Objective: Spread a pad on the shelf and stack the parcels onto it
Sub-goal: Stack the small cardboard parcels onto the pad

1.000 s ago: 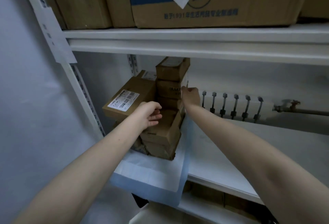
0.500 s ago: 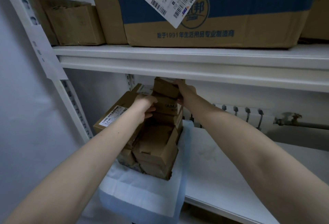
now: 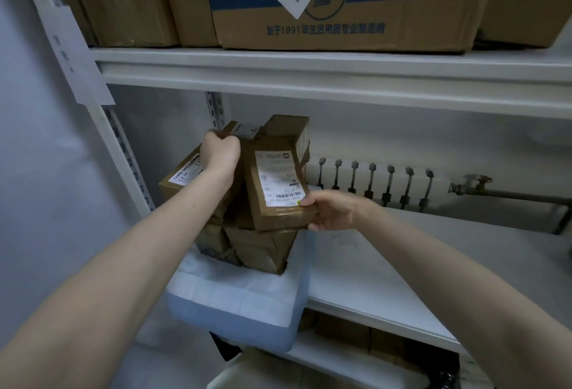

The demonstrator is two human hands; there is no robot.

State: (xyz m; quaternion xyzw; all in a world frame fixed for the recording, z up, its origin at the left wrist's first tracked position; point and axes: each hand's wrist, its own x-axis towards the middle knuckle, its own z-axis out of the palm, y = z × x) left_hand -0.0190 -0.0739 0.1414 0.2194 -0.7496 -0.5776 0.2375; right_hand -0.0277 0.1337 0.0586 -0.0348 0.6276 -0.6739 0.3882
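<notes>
A white and pale blue pad (image 3: 247,295) lies on the left end of the white middle shelf (image 3: 402,280), its front edge hanging over the shelf lip. On it stands a pile of brown cardboard parcels (image 3: 263,249). A flat parcel with a white label (image 3: 278,184) leans tilted against the front of the pile. My right hand (image 3: 331,212) grips its lower right corner. My left hand (image 3: 221,150) is closed on its top left corner. Behind it rises another stacked box (image 3: 288,130), and a labelled parcel (image 3: 182,178) sits at the left.
The upper shelf (image 3: 309,79) hangs close above the pile and carries big cartons, one blue and brown (image 3: 340,17). A white radiator (image 3: 371,181) and a pipe with a valve (image 3: 473,184) run along the back wall. A slotted upright (image 3: 123,153) stands at left.
A flat labelled parcel has come to the front of the pile, tilted. My right hand dropped from the pile's top to its lower corner; my left hand rose to its top corner.
</notes>
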